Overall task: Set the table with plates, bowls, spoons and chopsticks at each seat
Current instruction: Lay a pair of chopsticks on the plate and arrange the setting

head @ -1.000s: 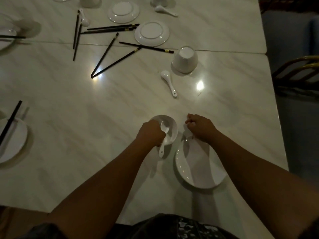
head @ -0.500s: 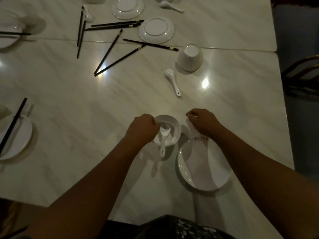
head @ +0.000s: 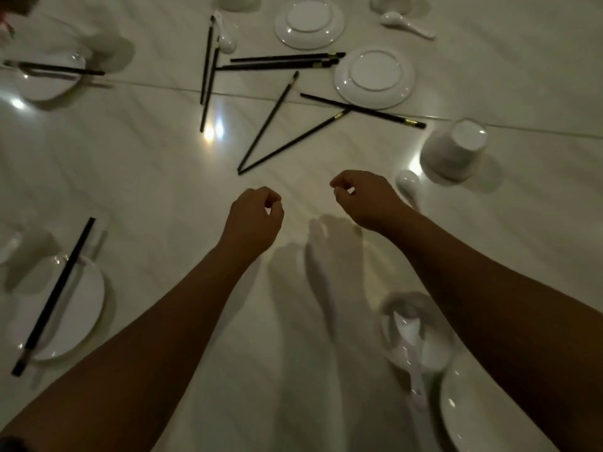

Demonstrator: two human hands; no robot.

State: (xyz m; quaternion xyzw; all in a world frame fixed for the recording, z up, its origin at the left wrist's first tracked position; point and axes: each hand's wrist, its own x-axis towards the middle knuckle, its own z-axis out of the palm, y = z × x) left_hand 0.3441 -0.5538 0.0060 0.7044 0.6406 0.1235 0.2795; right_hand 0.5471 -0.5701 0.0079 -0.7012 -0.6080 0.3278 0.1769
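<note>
Left hand (head: 253, 220): fingers loosely curled, thumb close to forefinger, grasping nothing, held above the counter (head: 146, 177). Right hand (head: 367, 200): same posture, released, just beside a loose spoon (head: 408, 185). Two chopsticks (head: 277, 135) lie in a V ahead of both hands, apart from them. An upturned bowl (head: 455, 151) stands near the loose spoon. Under the right forearm, a near bowl (head: 386, 324) contains a second spoon (head: 406, 331). A plate (head: 466, 419) lies just beside that bowl.
</note>
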